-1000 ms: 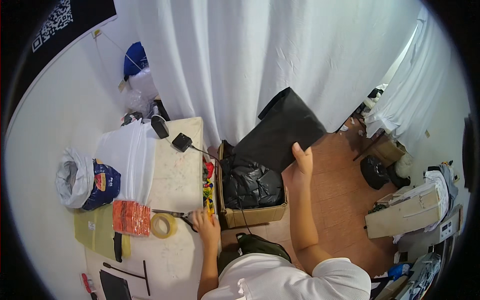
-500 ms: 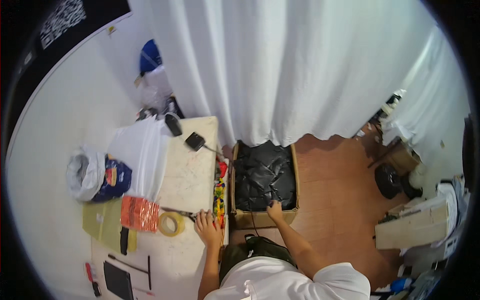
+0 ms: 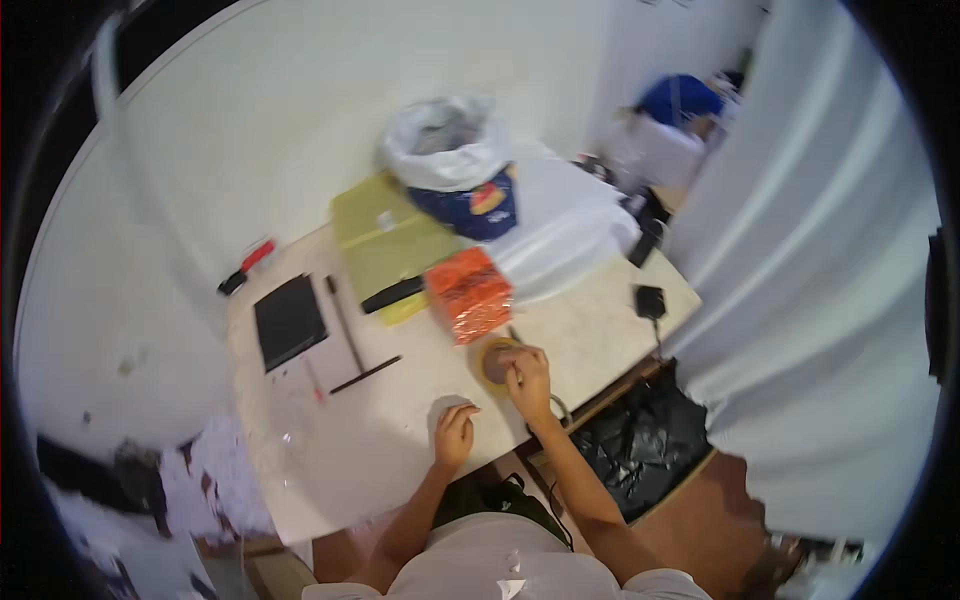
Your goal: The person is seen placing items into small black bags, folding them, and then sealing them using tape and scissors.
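Observation:
On the cream-topped table (image 3: 350, 450), my right hand (image 3: 530, 383) is at a roll of yellowish tape (image 3: 484, 366), its fingers closed over the roll's right side. A dark, thin tip shows just beyond the roll, and a grey loop (image 3: 562, 408) lies by my right wrist; both are partly hidden. To the left and nearer me, my left hand (image 3: 455, 436) rests over the table with loosely bent fingers and nothing visible in it. An orange shiny packet (image 3: 468, 295) lies just past the tape, partly over a black-handled item (image 3: 393, 294).
Behind stand a blue-and-white sack (image 3: 460, 190), yellow sheeting (image 3: 385, 235) and white sheets (image 3: 570, 235). A black flat pad (image 3: 290, 320) and a T-shaped black tool (image 3: 348, 330) lie left. A black adapter (image 3: 649, 301) sits right. Below the edge is a black-lined box (image 3: 640, 440).
My view has turned left toward the table. My right hand has left the box and come to the tape roll. My left hand has moved off the dark tool beside the tape.

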A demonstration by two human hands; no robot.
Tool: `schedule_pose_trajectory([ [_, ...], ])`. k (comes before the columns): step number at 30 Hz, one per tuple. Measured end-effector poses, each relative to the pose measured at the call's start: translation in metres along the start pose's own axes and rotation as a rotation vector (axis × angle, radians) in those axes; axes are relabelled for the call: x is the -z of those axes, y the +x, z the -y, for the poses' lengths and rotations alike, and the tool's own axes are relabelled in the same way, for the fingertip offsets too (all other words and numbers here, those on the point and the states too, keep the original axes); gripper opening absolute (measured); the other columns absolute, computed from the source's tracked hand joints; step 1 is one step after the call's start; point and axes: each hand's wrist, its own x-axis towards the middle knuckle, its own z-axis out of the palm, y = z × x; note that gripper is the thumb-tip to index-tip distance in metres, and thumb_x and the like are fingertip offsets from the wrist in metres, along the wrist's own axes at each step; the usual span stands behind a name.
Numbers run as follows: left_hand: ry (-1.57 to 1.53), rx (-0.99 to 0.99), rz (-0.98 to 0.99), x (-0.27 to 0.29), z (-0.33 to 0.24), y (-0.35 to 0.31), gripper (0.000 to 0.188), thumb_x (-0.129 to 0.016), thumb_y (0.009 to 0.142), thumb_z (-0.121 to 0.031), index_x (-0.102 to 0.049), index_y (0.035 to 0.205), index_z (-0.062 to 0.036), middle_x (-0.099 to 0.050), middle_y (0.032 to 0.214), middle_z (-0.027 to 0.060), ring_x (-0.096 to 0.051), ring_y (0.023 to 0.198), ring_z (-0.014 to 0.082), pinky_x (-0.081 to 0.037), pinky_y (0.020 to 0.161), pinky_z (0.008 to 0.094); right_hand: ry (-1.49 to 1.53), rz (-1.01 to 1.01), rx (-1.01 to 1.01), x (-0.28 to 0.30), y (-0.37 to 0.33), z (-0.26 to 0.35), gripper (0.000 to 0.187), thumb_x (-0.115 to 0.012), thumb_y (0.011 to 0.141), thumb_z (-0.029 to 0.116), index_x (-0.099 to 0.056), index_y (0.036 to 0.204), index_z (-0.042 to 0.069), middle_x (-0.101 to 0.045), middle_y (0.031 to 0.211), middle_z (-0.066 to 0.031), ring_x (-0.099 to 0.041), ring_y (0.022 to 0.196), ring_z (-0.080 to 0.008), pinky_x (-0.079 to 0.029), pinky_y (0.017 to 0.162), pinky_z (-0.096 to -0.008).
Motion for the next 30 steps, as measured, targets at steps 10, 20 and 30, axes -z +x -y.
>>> schedule_pose_trajectory([
  [10,0.344,0.459,-0.537,0.164,0.049,-0.090,0.021,-0.050,0.075,0.006,-0.062,0.087,-0.0055,-0.061,0.087,0.0098,-0.056,0.082,0.0283,-0.045,0.072,0.0356,0.066,0.294,0.291,-0.155,0.070,0.059,0.013,-0.057,0.069,0.002,-0.061,0.081,0.005,-0.060,0.086,-0.0116,-0.051,0.096,-0.0321,-0.039,0.084,-0.0407],
  [20,0.232,0.544,-0.805,0.193,0.044,-0.184,0.017,-0.053,0.077,0.007,-0.061,0.087,-0.0034,-0.060,0.084,0.0136,-0.057,0.071,0.0263,-0.045,0.060,0.0311,-0.131,0.679,0.594,-0.348,0.039,0.079,0.047,-0.056,0.074,0.010,-0.048,0.119,0.003,-0.052,0.120,-0.0149,-0.046,0.114,-0.0314,-0.037,0.096,-0.0409],
  [30,0.324,0.730,-0.822,0.212,0.025,-0.218,0.022,-0.055,0.078,0.004,-0.060,0.097,-0.0028,-0.062,0.082,0.0122,-0.060,0.065,0.0220,-0.050,0.058,0.0293,-0.549,0.719,0.799,-0.425,0.069,0.093,0.016,-0.059,0.075,0.023,-0.062,0.086,0.011,-0.065,0.088,-0.0080,-0.059,0.089,-0.0232,-0.044,0.075,-0.0373],
])
